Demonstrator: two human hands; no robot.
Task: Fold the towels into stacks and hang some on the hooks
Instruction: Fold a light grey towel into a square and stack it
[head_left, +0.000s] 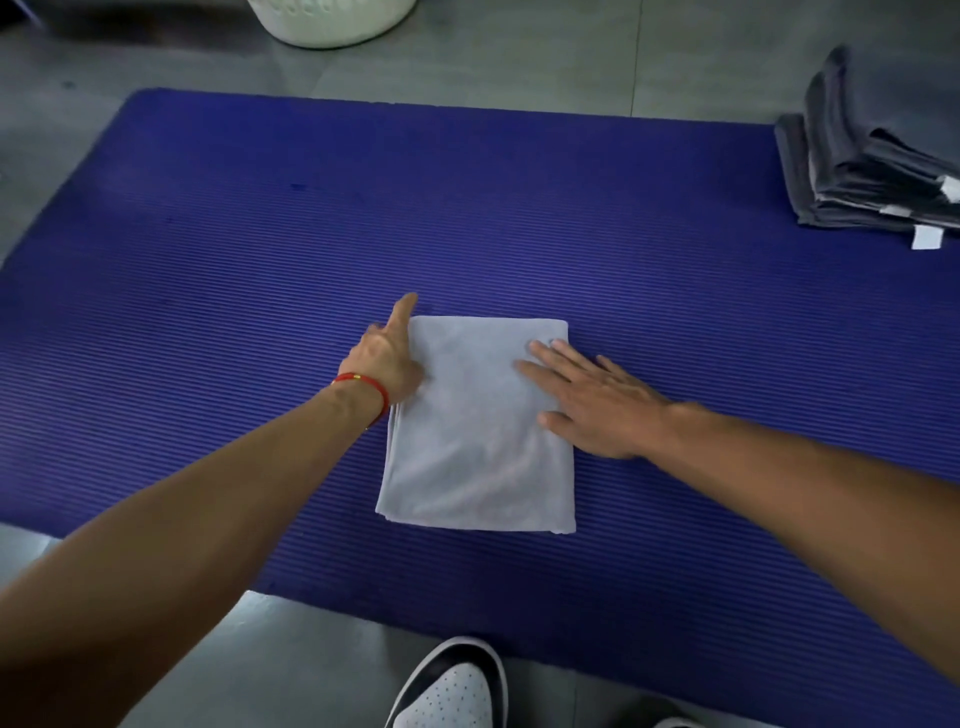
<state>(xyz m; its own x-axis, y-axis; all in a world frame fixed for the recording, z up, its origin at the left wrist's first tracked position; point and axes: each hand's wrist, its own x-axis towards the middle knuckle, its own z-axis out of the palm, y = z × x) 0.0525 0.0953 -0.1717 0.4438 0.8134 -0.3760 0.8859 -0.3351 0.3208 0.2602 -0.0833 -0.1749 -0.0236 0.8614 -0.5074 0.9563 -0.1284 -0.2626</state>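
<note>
Your blue mat (208, 249) lies on the grey floor (519, 62), carrying a folded light towel (467, 447); dark folded towels (872, 171) overlap its far right corner.

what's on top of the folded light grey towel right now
The right hand lies flat on the light grey towel; the left hand touches its left edge. The mat beneath is covered.

No readable text, brand, number or sign appears anywhere in this view. Small white tags (928, 237) stick out from the edge of the stack of dark grey towels (878, 171) at the far right, but they look blank, or any print on them is too small and blurred to make out. The folded light grey towel (478, 431), the blue mat (260, 249) and the white shoe (452, 691) show no lettering or logo.
</note>
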